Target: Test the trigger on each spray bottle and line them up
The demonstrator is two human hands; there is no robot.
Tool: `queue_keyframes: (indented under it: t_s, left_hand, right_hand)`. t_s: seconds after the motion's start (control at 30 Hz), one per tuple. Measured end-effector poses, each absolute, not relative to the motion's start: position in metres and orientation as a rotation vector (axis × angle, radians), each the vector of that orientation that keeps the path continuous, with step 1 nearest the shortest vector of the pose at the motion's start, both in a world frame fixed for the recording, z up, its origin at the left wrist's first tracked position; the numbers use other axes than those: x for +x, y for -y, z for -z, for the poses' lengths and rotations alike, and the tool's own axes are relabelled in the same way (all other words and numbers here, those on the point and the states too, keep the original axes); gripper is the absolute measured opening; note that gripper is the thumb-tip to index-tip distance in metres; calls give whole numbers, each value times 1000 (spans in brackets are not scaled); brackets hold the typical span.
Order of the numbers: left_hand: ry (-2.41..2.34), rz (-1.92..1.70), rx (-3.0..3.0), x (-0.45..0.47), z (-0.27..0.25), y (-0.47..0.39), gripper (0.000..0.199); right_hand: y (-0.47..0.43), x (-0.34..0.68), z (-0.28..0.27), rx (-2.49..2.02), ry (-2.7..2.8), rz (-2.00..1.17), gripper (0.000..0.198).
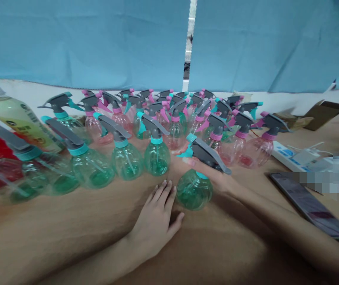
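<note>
My right hand (208, 170) is wrapped round the neck of a green spray bottle (193, 192), just under its grey and teal trigger head. The bottle tilts a little, its nozzle pointing left. My left hand (159, 213) lies flat on the wooden table (98, 237), fingers stretched out, close to the left of that bottle. Beyond my fingertips stands another green spray bottle (157, 158), with a further green one (127, 161) beside it.
Rows of pink spray bottles (175, 132) and green ones fill the back. A large labelled bottle (23, 118) stands at the left. To the right are a phone (309, 204), a white power strip (288, 156) and an open cardboard box (324, 114). A blue cloth (98, 43) hangs behind.
</note>
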State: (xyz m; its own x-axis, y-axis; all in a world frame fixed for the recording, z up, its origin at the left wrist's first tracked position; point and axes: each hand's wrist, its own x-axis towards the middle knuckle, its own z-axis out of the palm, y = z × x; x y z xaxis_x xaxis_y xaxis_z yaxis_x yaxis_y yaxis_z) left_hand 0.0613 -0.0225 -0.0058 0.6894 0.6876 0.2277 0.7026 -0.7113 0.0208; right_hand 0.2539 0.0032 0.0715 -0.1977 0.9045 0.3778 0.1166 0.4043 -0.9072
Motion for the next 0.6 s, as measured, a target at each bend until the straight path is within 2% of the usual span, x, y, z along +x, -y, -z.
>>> queue_keyframes:
  t_s: [0.6]
  left_hand:
    - [1154,319,-2822,61,6,23,60]
  right_hand:
    - [-3,256,-74,-939,1667,-853,19]
